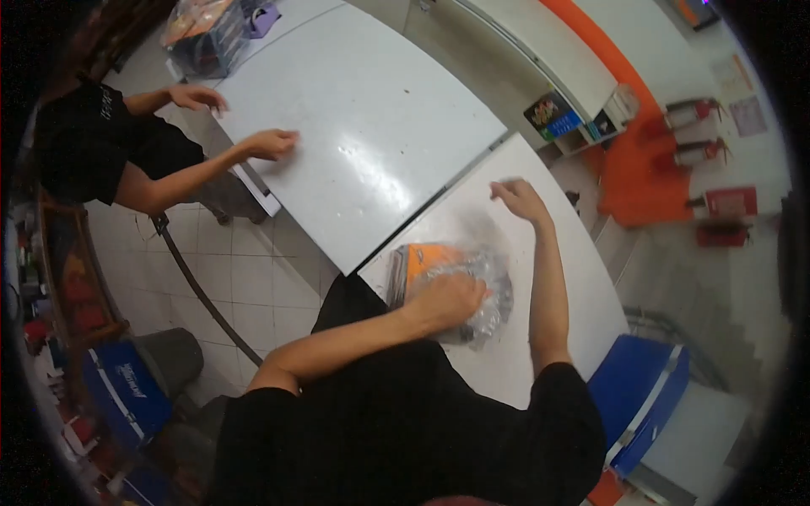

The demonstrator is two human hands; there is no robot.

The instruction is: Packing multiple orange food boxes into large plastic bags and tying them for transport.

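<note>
An orange and dark box in a clear plastic bag lies on the white table close to my body. My left hand is over the bag with its fingers curled on the gathered plastic. Beyond the bag, my right hand is raised above the table, its fingers partly bent; whether it holds anything cannot be told. The near side of the box is partly hidden by my left forearm.
A co-worker's hands hover at the left edge of the adjoining white table. Another bagged box and a purple object sit at its far end. Blue cooler-like boxes flank me; fire extinguishers are at right.
</note>
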